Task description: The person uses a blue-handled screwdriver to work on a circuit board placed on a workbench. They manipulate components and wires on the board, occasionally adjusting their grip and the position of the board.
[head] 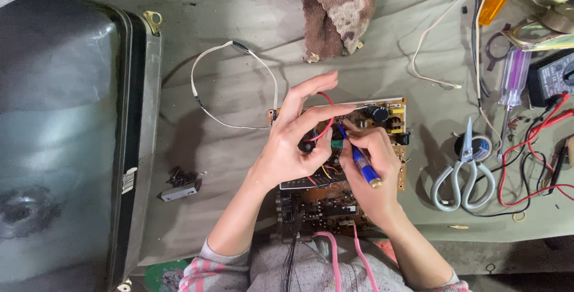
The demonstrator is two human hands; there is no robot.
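One brown circuit board (359, 199) lies on the desk (239, 82) just in front of the person, still bare and wired, so the work on it looks mid-way rather than finished. The right hand (368, 172) is closed around one blue-handled tool (362, 163), tip down on the board. The left hand (299, 139) pinches a part beside one red wire (327, 125), its other fingers spread. Further right lie one pair of scissors (463, 175) and one purple screwdriver (514, 79); further left, one grey television tube (60, 136); at the far edge, one brown cloth (335, 5).
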